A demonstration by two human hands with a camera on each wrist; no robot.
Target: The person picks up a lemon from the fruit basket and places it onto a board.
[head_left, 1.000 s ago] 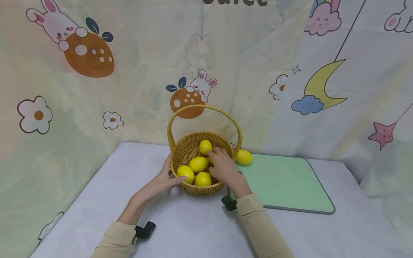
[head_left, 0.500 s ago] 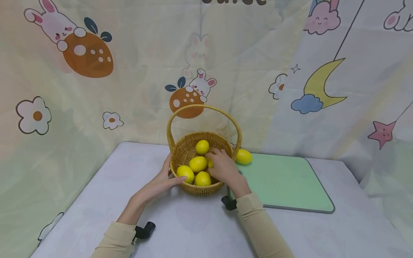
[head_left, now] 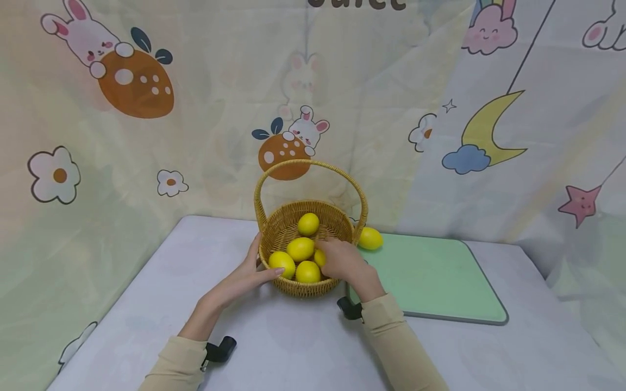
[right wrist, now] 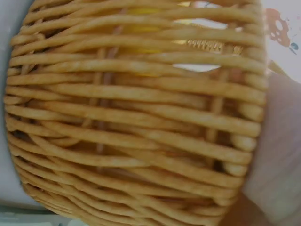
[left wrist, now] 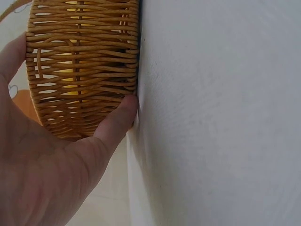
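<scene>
A round wicker basket (head_left: 305,290) with a tall arched handle stands on the table, several yellow lemons (head_left: 300,249) inside it. My left hand (head_left: 244,274) holds it on the left, the thumb over the rim near a lemon. In the left wrist view, a finger of that hand presses low on the woven wall (left wrist: 84,61). Inside the basket's right half, my right hand (head_left: 344,263) has its fingers bent down around a lemon (head_left: 320,257), which shows only in part. The fingertips are hidden. In the right wrist view, the wicker wall (right wrist: 131,108) covers most of the hand.
Right of the basket lies a pale green cutting board (head_left: 432,277) with a grey edge. Another lemon (head_left: 370,238) rests at its far left corner, just behind the basket's side. A printed cloth (head_left: 367,125) hangs behind the white table (head_left: 288,347).
The right hand has come down and nearer inside the basket, onto the right-hand lemon. The rearmost lemon has shifted slightly left. The left hand and the basket stay in place.
</scene>
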